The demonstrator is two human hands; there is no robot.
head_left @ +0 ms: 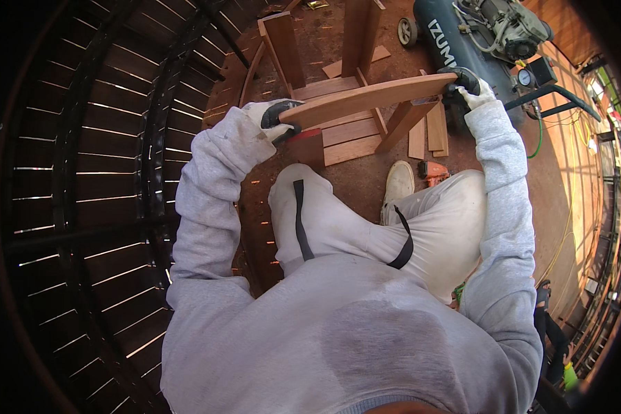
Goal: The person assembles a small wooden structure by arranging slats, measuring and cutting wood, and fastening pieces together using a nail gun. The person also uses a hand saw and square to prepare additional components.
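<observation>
A long reddish-brown wooden board (372, 94), bowed along its length in this view, stretches across in front of me. My left hand (274, 121), in a white and black glove, is closed around its left end. The board's right end is gripped by my right hand (466, 86), gloved the same way and farther from me. Below and beyond the board stands a wooden frame (352, 131) of slats and upright pieces, like an upturned piece of furniture. The board hides part of this frame.
An orange power tool (435, 172) lies by my shoe (399, 183). A dark air compressor (441, 34) with a green hose (537, 141) stands far right. Loose wood strips (435, 131) lie beside the frame. Slatted wall (103, 172) at left; another person (555, 338) at lower right.
</observation>
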